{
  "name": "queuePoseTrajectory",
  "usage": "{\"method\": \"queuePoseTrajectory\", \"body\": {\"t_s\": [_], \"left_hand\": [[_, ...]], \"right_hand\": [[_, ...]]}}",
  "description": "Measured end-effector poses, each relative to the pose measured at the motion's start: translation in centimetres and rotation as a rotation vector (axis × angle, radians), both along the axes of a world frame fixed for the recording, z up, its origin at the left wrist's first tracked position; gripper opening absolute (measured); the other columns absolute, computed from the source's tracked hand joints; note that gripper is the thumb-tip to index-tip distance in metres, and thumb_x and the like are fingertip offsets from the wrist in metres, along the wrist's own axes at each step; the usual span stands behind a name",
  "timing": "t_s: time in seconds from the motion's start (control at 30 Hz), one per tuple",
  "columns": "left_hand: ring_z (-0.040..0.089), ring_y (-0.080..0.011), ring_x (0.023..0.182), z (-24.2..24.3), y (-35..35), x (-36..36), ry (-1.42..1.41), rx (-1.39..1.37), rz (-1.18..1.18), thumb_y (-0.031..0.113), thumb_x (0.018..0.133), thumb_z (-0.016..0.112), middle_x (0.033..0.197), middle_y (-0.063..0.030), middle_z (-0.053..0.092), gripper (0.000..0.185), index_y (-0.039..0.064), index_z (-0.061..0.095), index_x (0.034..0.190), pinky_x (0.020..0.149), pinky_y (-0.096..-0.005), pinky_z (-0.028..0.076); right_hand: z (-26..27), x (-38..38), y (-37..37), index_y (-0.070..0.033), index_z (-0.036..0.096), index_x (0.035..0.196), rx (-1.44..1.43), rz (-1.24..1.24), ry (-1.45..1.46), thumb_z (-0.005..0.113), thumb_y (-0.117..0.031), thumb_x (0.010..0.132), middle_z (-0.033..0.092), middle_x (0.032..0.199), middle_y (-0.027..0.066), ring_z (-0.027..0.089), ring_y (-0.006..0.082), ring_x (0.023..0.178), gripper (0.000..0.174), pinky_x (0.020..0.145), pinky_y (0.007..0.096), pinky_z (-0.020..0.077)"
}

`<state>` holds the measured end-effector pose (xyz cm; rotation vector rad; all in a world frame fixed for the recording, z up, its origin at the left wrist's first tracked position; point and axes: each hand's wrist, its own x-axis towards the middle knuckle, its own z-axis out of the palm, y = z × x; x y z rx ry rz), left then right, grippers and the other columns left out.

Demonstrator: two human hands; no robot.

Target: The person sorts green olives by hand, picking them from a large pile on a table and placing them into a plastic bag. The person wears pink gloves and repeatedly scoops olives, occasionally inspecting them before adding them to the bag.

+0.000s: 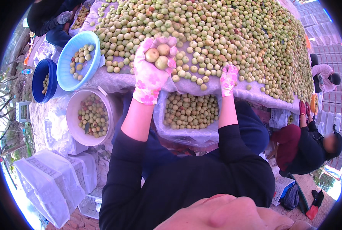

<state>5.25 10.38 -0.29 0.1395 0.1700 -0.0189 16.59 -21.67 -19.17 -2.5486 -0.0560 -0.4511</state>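
Observation:
Wearing a pink flowered glove, my left hand (154,67) is raised palm up near the table's front edge, with several round green-brown fruits (161,62) in its curled fingers. My right hand (229,77), gloved alike, rests at the cloth-covered edge against the spread of fruits (217,31); whether its fingers hold one cannot be told. Below and between my forearms, a crate lined with clear plastic (188,135) stands near my knees, filled with similar fruits (191,112).
At the left stand a light blue basin (94,67), a dark blue bucket (38,96) and a whitish bucket (71,126), all holding fruits. Plastic-covered crates (48,181) are at lower left. A person in dark clothes (309,149) works at the right; others sit farther off.

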Motion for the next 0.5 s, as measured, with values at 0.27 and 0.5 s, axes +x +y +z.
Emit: {"method": "queuePoseTrajectory", "body": {"t_s": [0.27, 0.5], "left_hand": [[0.065, -0.0267, 0.088, 0.2, 0.2, -0.1, 0.038, 0.037, 0.045, 0.037, 0.098, 0.052, 0.114, -0.0149, 0.066, 0.033, 0.006, 0.061, 0.106, 0.059, -0.0329, 0.053], [0.065, -0.0268, 0.089, 0.6, 0.5, -0.2, 0.041, 0.022, 0.036, 0.036, 0.098, 0.052, 0.116, -0.0153, 0.065, 0.033, 0.005, 0.06, 0.105, 0.06, -0.0335, 0.054]], "right_hand": [[0.8, 2.6, 3.9, -0.005, 0.065, 0.115, 0.159, 0.228, -0.083, 0.065, -0.009, 0.09, 0.069, 0.106, 0.014, 0.066, 0.0282, 0.098, 0.026, 0.088, 0.0388, 0.0526], [1.5, 8.6, 7.2, -0.008, 0.064, 0.116, -0.468, 0.299, 0.199, 0.068, -0.022, 0.085, 0.068, 0.109, 0.0169, 0.065, 0.0339, 0.102, 0.034, 0.086, 0.0471, 0.0524]]}}
